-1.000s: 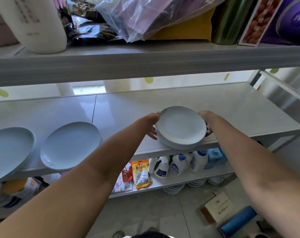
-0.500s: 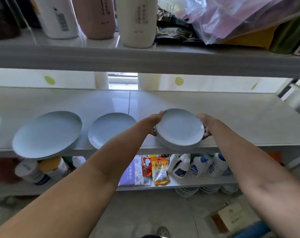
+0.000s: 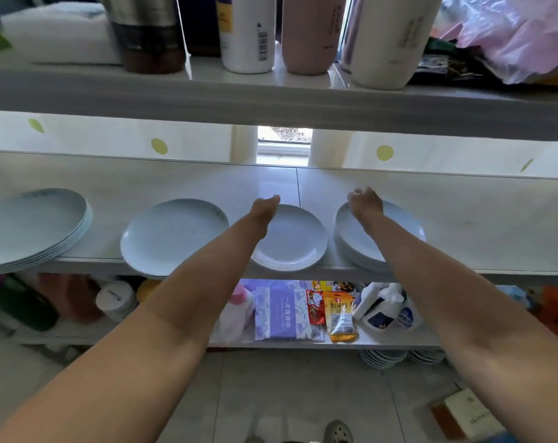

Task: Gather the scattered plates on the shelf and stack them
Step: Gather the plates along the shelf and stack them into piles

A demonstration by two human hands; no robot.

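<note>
Pale blue-white plates lie along the front of the middle shelf (image 3: 463, 219). A stack of small plates (image 3: 396, 238) sits right of centre. My right hand (image 3: 365, 199) hovers over its far left rim, fingers loosely curled and apart, holding nothing. To the stack's left lies a single small plate (image 3: 293, 244). My left hand (image 3: 266, 204) is at that plate's far left edge, fingers extended and holding nothing. Further left lie a larger single plate (image 3: 172, 235) and a stack of large plates (image 3: 31, 228) at the far left.
The upper shelf (image 3: 271, 100) overhangs closely, carrying bottles and bags. The lower shelf (image 3: 335, 342) holds packets (image 3: 338, 314), spray bottles (image 3: 383, 308) and tubs. More small plates (image 3: 383, 358) are stacked under it. A box (image 3: 466, 414) lies on the floor.
Both hands have let go of the small-plate stack, which now rests on the shelf. My left hand has shifted left to the single small plate. The view has swung left.
</note>
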